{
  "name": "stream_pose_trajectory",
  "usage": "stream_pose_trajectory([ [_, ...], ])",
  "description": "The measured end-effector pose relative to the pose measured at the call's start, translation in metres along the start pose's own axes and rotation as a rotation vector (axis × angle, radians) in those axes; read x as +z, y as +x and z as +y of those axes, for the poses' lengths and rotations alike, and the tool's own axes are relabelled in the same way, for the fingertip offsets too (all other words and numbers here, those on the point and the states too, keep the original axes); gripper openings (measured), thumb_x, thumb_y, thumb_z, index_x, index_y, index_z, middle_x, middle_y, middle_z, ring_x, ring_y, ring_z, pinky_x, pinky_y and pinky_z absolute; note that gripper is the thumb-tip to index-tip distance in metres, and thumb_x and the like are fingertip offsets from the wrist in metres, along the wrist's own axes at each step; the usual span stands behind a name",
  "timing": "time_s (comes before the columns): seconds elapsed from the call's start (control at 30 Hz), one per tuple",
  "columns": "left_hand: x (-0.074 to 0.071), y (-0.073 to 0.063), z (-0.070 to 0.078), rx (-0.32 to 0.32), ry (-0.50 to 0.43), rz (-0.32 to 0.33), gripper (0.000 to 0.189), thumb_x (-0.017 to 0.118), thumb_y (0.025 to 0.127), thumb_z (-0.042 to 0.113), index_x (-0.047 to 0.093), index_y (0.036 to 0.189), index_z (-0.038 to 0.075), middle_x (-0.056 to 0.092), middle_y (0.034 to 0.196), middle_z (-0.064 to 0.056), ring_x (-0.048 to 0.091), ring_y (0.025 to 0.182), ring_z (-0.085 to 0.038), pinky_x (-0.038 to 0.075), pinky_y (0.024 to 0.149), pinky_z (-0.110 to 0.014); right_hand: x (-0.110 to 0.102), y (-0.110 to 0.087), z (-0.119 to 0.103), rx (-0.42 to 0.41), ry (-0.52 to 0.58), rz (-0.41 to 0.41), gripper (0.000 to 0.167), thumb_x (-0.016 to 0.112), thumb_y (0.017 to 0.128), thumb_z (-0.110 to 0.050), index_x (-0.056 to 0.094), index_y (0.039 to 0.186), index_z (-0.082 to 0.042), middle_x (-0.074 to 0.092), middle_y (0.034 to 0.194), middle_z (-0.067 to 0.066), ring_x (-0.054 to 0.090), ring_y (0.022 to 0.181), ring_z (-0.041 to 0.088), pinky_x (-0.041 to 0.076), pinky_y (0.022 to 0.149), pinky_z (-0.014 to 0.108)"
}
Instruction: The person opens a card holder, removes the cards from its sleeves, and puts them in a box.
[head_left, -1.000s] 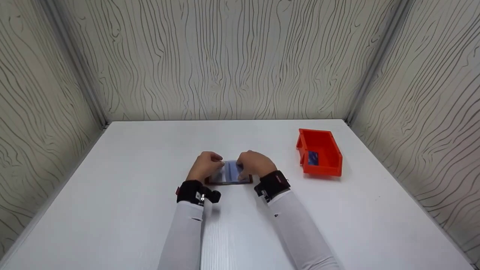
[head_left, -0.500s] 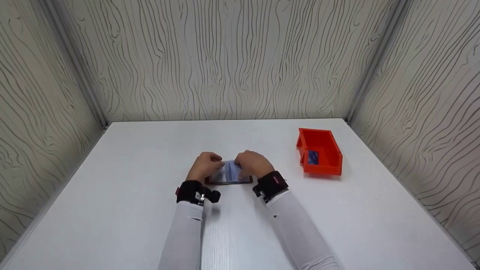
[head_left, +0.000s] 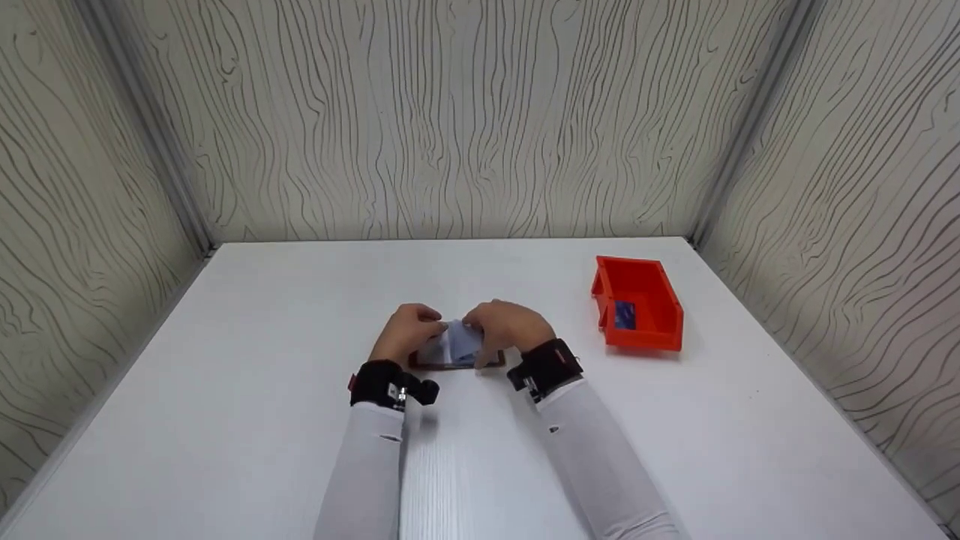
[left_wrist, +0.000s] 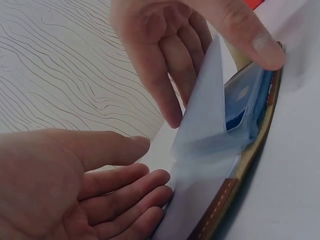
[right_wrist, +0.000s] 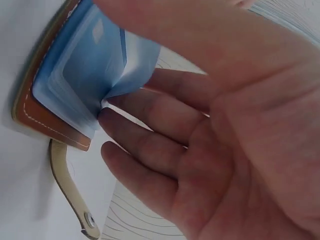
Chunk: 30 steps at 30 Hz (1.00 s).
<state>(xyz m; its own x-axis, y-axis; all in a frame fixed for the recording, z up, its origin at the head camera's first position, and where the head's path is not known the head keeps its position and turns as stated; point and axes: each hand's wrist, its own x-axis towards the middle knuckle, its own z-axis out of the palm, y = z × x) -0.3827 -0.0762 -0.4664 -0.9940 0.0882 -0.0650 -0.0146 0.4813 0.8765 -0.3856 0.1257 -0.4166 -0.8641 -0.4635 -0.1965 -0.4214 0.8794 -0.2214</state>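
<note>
A card holder (head_left: 431,366) with a brown stitched leather cover lies unfolded on the white table, its clear plastic sleeves (right_wrist: 75,75) stacked on the right half. One bent sleeve (left_wrist: 202,107) stands up from the stack. My right hand (head_left: 510,326) spans the right half: the thumb is at the near edge of the stack, while nearly straight fingers touch the raised sleeve from the far side. My left hand (head_left: 409,330) is at the left half with fingers extended, tips at the flat left sleeve. A blue card (left_wrist: 237,107) shows inside the stack.
A red plastic bin (head_left: 645,304) stands at the back right with a dark blue flat item (head_left: 625,315) in it. A beige snap strap (right_wrist: 70,185) sticks out from the card holder. Wood-grain panels (head_left: 450,120) enclose the table.
The right fingers have moved slightly left at the far edge, and a sleeve that lay flatter is now bent upward. The left hand has stayed nearly still.
</note>
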Motion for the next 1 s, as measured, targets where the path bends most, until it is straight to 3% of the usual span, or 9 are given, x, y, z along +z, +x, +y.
stream_pose_trajectory([
  [0.17, -0.001, 0.000, 0.001, 0.006, -0.013, 0.000, 0.041, 0.073, 0.100, 0.021, 0.072, 0.134, -0.002, 0.075, 0.131, -0.019, 0.069, 0.113, -0.028, 0.057, 0.101, -0.042, -0.006, 0.001, 0.011, -0.026, 0.083, 0.009, 0.070, 0.094, 0.085, -0.027, 0.067, 0.147, -0.012, 0.074, 0.140, 0.007, 0.068, 0.123, 0.024, 0.057, 0.110, 0.048],
  [0.33, -0.001, 0.000, 0.002, 0.016, 0.012, 0.004, 0.041, 0.072, 0.100, 0.022, 0.071, 0.134, -0.001, 0.076, 0.128, -0.019, 0.071, 0.113, -0.029, 0.058, 0.103, -0.044, -0.010, 0.001, 0.027, -0.026, 0.212, 0.046, 0.081, 0.089, 0.090, -0.025, 0.052, 0.160, -0.007, 0.060, 0.159, 0.016, 0.061, 0.144, 0.034, 0.054, 0.117, 0.052],
  [0.43, -0.001, 0.000, 0.002, 0.025, 0.021, 0.001, 0.041, 0.072, 0.100, 0.022, 0.071, 0.135, -0.001, 0.076, 0.129, -0.020, 0.072, 0.114, -0.030, 0.058, 0.105, -0.046, -0.009, 0.004, 0.037, -0.028, 0.267, 0.060, 0.075, 0.086, 0.092, -0.024, 0.052, 0.156, -0.002, 0.064, 0.152, 0.020, 0.064, 0.140, 0.036, 0.057, 0.113, 0.051],
  [0.57, -0.002, 0.000, 0.002, 0.034, 0.027, -0.002, 0.041, 0.071, 0.101, 0.022, 0.070, 0.135, -0.001, 0.077, 0.128, -0.020, 0.073, 0.112, -0.029, 0.058, 0.104, -0.045, -0.004, 0.010, 0.048, -0.046, 0.292, 0.044, 0.047, 0.083, 0.092, -0.022, 0.071, 0.132, -0.001, 0.077, 0.127, 0.017, 0.074, 0.113, 0.027, 0.062, 0.099, 0.044],
  [0.67, -0.003, 0.002, 0.003, 0.052, 0.021, 0.007, 0.039, 0.070, 0.101, 0.021, 0.071, 0.133, -0.001, 0.077, 0.128, -0.020, 0.074, 0.111, -0.028, 0.060, 0.101, -0.044, 0.000, 0.014, 0.053, -0.074, 0.324, 0.011, 0.030, 0.082, 0.092, -0.019, 0.079, 0.118, -0.005, 0.081, 0.115, 0.013, 0.074, 0.096, 0.019, 0.065, 0.089, 0.039],
  [0.8, -0.004, 0.003, 0.003, 0.081, 0.001, 0.025, 0.036, 0.070, 0.102, 0.020, 0.071, 0.132, 0.000, 0.077, 0.128, -0.020, 0.074, 0.112, -0.029, 0.060, 0.100, -0.043, 0.003, 0.018, 0.057, -0.111, 0.381, -0.012, 0.029, 0.082, 0.092, -0.015, 0.080, 0.119, -0.006, 0.081, 0.115, 0.013, 0.073, 0.094, 0.016, 0.066, 0.084, 0.037],
  [1.0, -0.005, 0.005, 0.004, 0.126, 0.010, 0.056, 0.033, 0.070, 0.101, 0.020, 0.073, 0.129, 0.002, 0.078, 0.122, -0.017, 0.072, 0.113, -0.029, 0.058, 0.099, -0.044, 0.005, 0.019, 0.059, -0.137, 0.423, 0.014, 0.034, 0.082, 0.090, -0.011, 0.078, 0.123, -0.004, 0.081, 0.120, 0.015, 0.075, 0.101, 0.019, 0.061, 0.079, 0.027],
])
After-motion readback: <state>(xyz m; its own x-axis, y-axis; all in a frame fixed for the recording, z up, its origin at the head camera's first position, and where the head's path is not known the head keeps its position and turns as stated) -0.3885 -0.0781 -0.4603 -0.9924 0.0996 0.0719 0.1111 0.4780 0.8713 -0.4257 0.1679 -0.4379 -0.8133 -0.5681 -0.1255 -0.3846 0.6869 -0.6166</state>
